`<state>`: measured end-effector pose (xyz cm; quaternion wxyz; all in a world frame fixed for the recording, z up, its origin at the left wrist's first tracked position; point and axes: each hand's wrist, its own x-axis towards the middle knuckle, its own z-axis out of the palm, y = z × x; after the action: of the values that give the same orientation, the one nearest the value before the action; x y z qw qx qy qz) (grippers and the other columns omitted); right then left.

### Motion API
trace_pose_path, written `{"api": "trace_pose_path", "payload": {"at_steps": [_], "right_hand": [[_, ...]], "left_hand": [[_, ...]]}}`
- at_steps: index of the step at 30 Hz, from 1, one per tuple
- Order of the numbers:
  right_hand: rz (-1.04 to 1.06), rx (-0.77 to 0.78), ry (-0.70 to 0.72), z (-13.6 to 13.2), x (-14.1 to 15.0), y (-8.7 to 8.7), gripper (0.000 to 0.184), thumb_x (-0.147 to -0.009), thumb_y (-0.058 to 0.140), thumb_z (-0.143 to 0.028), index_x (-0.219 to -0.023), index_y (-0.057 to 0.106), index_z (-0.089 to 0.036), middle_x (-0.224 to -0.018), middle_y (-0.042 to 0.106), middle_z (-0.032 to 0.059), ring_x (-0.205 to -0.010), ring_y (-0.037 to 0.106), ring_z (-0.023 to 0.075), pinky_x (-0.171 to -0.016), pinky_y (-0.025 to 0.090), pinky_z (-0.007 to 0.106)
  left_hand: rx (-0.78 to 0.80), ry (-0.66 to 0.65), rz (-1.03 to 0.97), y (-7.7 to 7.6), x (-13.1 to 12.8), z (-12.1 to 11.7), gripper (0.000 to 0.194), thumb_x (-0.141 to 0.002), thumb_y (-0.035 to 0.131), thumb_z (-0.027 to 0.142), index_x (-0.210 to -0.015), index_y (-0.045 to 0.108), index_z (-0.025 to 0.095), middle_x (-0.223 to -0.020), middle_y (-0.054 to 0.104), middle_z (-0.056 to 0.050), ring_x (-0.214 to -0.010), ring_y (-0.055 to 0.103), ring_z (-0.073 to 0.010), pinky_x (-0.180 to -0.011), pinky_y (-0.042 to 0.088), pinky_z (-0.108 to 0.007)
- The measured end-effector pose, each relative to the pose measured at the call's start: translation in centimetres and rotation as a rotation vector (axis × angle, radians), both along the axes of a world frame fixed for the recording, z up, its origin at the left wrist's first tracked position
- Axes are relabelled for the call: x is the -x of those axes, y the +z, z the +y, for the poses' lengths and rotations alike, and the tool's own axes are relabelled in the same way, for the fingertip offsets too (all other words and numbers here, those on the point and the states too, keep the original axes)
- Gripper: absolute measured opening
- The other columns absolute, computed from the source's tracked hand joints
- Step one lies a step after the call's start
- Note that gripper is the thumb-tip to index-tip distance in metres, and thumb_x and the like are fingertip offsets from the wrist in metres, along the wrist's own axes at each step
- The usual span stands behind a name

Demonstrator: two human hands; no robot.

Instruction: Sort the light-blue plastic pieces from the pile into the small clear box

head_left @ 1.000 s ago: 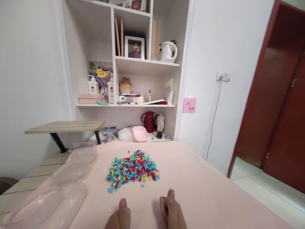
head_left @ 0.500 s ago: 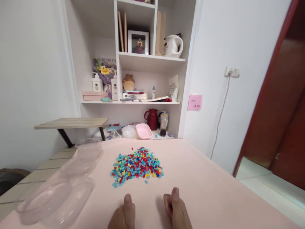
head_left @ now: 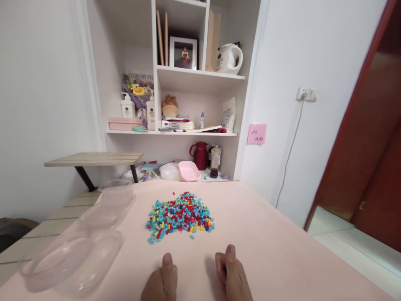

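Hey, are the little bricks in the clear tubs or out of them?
Out: the bricks lie heaped on the pink tabletop, and none show inside the clear tubs.

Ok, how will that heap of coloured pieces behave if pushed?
The heap would probably spread rather than slide as one: its pieces look loose, and one red piece lies apart at the far side. Each piece is likely light, being small. Rolling seems unlikely, since most look blocky.
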<state>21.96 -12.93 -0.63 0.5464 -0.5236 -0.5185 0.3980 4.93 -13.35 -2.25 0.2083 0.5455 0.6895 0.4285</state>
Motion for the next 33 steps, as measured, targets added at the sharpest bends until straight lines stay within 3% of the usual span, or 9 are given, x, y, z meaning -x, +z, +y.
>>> {"api": "trace_pose_path", "payload": {"at_steps": [6,16,24,33], "right_hand": [[-0.036,0.013,-0.009,-0.2,0.0,0.3,0.064,-0.090,0.014,-0.073,-0.052,0.025,-0.023,-0.051,0.018,-0.0045,-0.050,0.024,0.0138,-0.055,0.016,0.032],[-0.098,0.000,0.009,0.6,-0.4,-0.9,0.064,-0.089,0.014,-0.075,-0.052,0.024,-0.023,-0.051,0.020,-0.0039,-0.051,0.026,0.0138,-0.054,0.016,0.031],[-0.112,-0.015,-0.005,0.2,-0.2,-0.3,0.064,-0.089,0.016,-0.074,-0.052,0.025,-0.023,-0.051,0.020,-0.0040,-0.051,0.027,0.0134,-0.054,0.016,0.031],[-0.091,-0.018,-0.045,-0.1,0.1,-0.1,0.064,-0.090,0.018,-0.074,-0.052,0.025,-0.023,-0.051,0.019,-0.0041,-0.051,0.027,0.0138,-0.054,0.015,0.032]], "left_hand": [[0.006,-0.022,-0.014,0.5,-0.1,-0.2,0.065,-0.088,0.000,0.069,-0.046,0.027,0.028,-0.042,0.041,0.000,-0.050,0.046,-0.0198,-0.054,0.033,-0.031],[0.018,-0.042,-0.079,1.4,-0.5,-0.7,0.063,-0.086,-0.001,0.071,-0.048,0.021,0.027,-0.045,0.029,0.003,-0.049,0.037,-0.0177,-0.055,0.027,-0.032],[0.033,-0.086,-0.140,2.4,-0.6,-1.1,0.061,-0.085,0.001,0.072,-0.049,0.018,0.026,-0.049,0.023,0.004,-0.051,0.032,-0.0168,-0.059,0.025,-0.032],[-0.031,-0.045,-0.093,2.1,-0.7,-1.0,0.060,-0.087,0.000,0.070,-0.049,0.018,0.027,-0.046,0.023,0.004,-0.049,0.032,-0.0169,-0.057,0.028,-0.032]]}}
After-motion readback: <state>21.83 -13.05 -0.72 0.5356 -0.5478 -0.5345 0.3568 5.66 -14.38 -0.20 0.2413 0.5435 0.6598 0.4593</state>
